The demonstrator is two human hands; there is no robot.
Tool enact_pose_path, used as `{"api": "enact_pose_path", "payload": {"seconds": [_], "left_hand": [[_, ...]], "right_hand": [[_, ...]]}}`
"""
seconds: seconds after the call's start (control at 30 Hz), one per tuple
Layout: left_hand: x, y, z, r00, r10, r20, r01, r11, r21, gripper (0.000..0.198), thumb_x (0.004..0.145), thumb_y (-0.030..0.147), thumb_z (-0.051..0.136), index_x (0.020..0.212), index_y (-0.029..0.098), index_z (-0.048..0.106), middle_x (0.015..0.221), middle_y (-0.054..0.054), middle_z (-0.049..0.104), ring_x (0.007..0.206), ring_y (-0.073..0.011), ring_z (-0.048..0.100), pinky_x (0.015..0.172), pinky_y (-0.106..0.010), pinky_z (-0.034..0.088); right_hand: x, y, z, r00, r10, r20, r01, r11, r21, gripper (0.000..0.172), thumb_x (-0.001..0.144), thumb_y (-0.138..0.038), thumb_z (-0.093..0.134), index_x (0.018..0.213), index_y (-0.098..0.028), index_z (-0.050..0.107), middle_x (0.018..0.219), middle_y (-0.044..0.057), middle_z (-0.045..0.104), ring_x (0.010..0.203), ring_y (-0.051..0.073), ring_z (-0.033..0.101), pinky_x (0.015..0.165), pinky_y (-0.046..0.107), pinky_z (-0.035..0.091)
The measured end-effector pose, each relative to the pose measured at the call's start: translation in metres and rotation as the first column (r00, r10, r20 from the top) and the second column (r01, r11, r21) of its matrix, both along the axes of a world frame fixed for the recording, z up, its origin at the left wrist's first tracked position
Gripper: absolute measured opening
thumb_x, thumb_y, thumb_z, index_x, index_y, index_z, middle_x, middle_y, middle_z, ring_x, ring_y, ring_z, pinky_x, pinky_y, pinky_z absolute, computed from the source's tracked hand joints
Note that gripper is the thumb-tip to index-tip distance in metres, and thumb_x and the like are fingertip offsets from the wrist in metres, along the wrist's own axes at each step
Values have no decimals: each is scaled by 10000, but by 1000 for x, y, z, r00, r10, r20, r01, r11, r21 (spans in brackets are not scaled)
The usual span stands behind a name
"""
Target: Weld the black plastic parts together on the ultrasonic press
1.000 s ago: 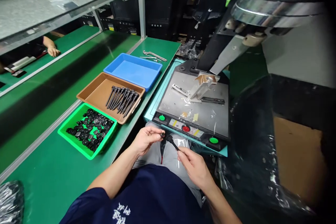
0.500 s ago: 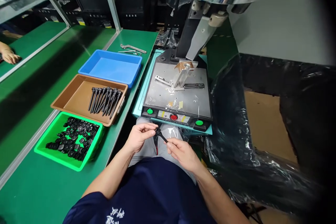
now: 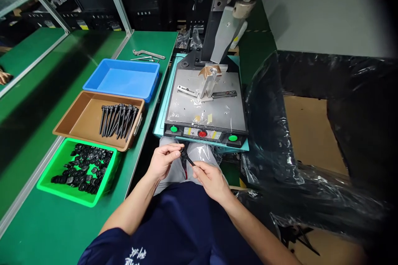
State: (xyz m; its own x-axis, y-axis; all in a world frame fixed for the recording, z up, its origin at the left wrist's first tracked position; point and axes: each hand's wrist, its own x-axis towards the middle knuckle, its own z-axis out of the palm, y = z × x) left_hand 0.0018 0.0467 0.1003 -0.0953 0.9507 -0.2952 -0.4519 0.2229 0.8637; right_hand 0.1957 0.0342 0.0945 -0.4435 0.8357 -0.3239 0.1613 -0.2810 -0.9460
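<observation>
My left hand [image 3: 163,160] and my right hand [image 3: 210,179] meet over my lap, just in front of the press. Between them they hold a thin black pin [image 3: 188,158]; the right hand pinches its lower end, and the left fingertips close on its upper end, where a small black piece sits. A brown tray [image 3: 81,121] on the green bench holds a row of similar black pins [image 3: 118,119]. Nearer me, a green tray [image 3: 60,189] holds several small black caps [image 3: 83,167].
A blue tray [image 3: 122,79] stands behind the brown one, with metal tools [image 3: 146,54] beyond it. The press [image 3: 205,105] has a steel plate, a fixture, two green buttons and a red one. Black plastic sheeting over a cardboard box [image 3: 311,132] fills the right side.
The view has swung a little to the right and down, so trays and press have shifted left in the picture. Both hands stay together on the black pin.
</observation>
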Motion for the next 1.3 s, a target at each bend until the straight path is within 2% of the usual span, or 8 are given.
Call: {"api": "enact_pose_path", "payload": {"seconds": [0.17,0.37,0.67,0.73,0.9,0.97,1.13,1.3], "left_hand": [[2,-1,3,993,-20,116,24,999,-36,161,602,230,854,721,184,755,957,-64,723,850,-170,652,744,-303,499],[5,1,9,983,-12,186,24,998,-62,181,592,229,862,716,182,739,950,-44,717,820,-148,652,736,-297,521],[6,5,10,962,-49,268,75,993,-88,190,589,219,857,709,162,721,916,-48,724,769,-139,656,690,-264,537],[6,6,8,964,-51,260,76,993,-86,185,600,215,852,715,157,720,916,-50,726,772,-140,660,697,-267,540],[7,9,7,966,-46,254,70,994,-86,180,606,190,849,728,148,723,926,-50,732,786,-144,671,714,-277,543],[7,10,9,963,-52,263,76,994,-84,169,611,189,846,723,149,724,918,-48,733,775,-139,668,704,-270,543],[8,10,8,949,-106,297,132,989,-69,164,623,207,844,711,156,715,916,-48,733,787,-142,665,696,-261,536],[6,9,1,983,-128,133,128,992,6,154,692,232,807,808,161,735,1004,-85,735,868,-179,675,768,-311,533]], "right_hand": [[-1,0,2,959,-17,-284,-100,914,-393,440,811,-573,628,948,-155,609,643,-26,510,406,33,230,386,196,140],[0,2,7,945,-60,-321,-74,917,-391,409,803,-535,672,886,-139,615,614,-29,513,397,23,262,372,179,125],[3,0,3,781,-216,-586,-336,646,-686,319,778,-409,750,917,-149,627,596,-65,444,403,6,167,353,143,76],[0,-2,1,796,-214,-566,-295,679,-672,337,777,-433,746,922,-155,624,603,-62,457,402,11,185,349,146,89],[-11,-10,-2,890,-194,-413,-3,903,-430,370,832,-505,668,825,-140,604,611,-27,522,393,17,268,361,161,143],[-10,-10,-1,877,-195,-439,-45,877,-479,364,832,-501,670,871,-144,613,619,-28,525,392,16,258,358,157,133],[-1,-3,4,783,-242,-573,-285,679,-677,312,793,-424,736,909,-153,632,596,-62,456,392,5,180,339,141,91],[-4,-5,5,799,-265,-539,-176,755,-632,316,814,-445,710,897,-152,624,611,-49,480,400,8,219,351,143,110]]}}
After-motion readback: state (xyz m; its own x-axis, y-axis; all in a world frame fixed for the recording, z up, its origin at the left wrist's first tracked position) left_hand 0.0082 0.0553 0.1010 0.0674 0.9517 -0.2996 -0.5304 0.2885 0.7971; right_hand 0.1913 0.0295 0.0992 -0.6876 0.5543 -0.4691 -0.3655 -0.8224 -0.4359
